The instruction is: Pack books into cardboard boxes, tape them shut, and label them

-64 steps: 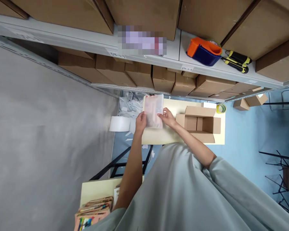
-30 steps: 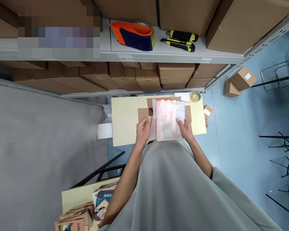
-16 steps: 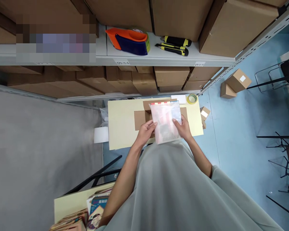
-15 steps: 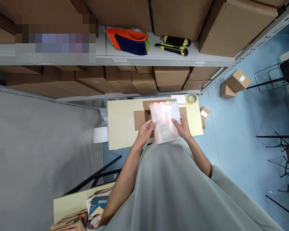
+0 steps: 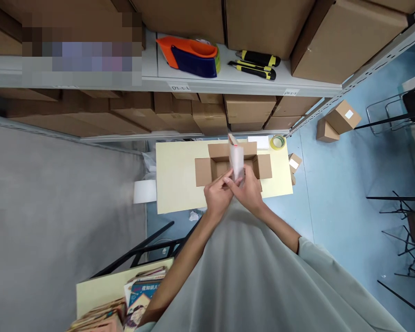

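My left hand (image 5: 218,193) and my right hand (image 5: 248,190) are close together, both closed on the lower end of a whitish translucent packet (image 5: 236,159). It stands nearly edge-on to me, with red showing near its top; its contents cannot be made out. Behind and below it, an open cardboard box (image 5: 203,172) with its flaps folded out lies on the pale yellow table (image 5: 180,184). My hands and the packet hide part of the box's interior and its near flap.
A tape roll (image 5: 277,142) and a white box (image 5: 258,142) sit at the table's back right. Above, a shelf (image 5: 221,85) holds cartons, an orange-and-blue tape dispenser (image 5: 190,57) and utility knives (image 5: 257,64). Books (image 5: 143,295) are piled at lower left.
The packet has turned from broad face toward me to edge-on. My hands have come together at its lower end, and more of the open box shows.
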Demonstrator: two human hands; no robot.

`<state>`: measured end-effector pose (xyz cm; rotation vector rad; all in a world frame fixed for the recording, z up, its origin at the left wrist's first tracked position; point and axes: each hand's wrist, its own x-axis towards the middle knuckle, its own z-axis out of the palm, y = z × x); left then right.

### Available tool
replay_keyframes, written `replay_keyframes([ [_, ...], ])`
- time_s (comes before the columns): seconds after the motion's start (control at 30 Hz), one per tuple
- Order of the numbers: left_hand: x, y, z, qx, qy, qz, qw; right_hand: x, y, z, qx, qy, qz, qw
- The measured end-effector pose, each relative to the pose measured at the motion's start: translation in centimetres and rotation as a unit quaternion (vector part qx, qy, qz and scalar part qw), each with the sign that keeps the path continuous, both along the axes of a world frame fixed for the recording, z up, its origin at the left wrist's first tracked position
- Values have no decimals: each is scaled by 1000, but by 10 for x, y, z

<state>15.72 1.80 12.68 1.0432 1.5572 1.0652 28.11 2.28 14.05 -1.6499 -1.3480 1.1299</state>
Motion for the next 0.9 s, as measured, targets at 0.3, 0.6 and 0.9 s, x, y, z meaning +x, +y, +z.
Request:
replay_keyframes([
  [0.3, -39, 13, -12, 31, 5, -5, 1000, 29, 18, -16, -7, 132, -52, 990],
  [0.6, -65, 21, -40, -206, -304, -12, 930, 34, 8, -25, -120, 237, -21, 964],
  [0.9, -62, 17, -33, -196, -261, 24, 945, 65, 19, -58, -54, 90, -88, 991],
])
